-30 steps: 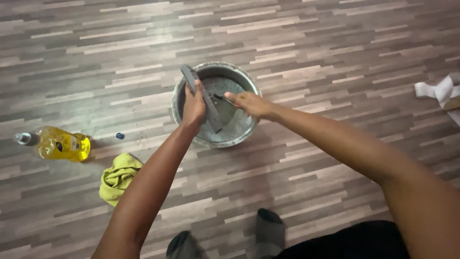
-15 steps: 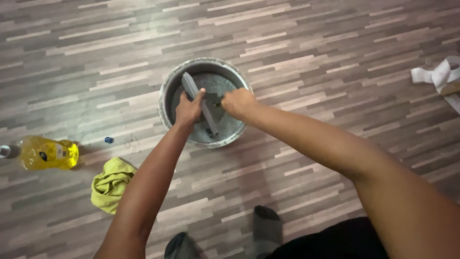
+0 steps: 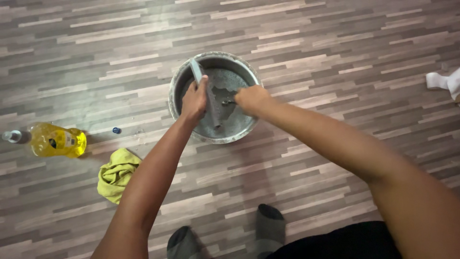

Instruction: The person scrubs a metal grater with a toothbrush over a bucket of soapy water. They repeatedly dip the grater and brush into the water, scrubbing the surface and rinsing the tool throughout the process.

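A round metal basin (image 3: 178,82) with greyish water stands on the wooden floor. Over it my left hand (image 3: 194,101) grips a long flat grey piece (image 3: 196,71), tilted with its lower end inside the basin. My right hand (image 3: 252,99) is closed beside that piece, over the basin, and a small dark object (image 3: 227,102) pokes out of its fingers; what it is I cannot tell.
A yellow liquid bottle (image 3: 56,140) lies on its side at the left, its blue cap (image 3: 116,130) loose on the floor. A yellow-green cloth (image 3: 117,174) is crumpled near my left arm. White fabric (image 3: 445,81) lies at the right edge. My socked feet (image 3: 269,224) are below.
Both hands stay over the basin; the grey piece's top end has shifted slightly toward the far rim, and the right hand has moved a little along it. The view has shifted slightly.
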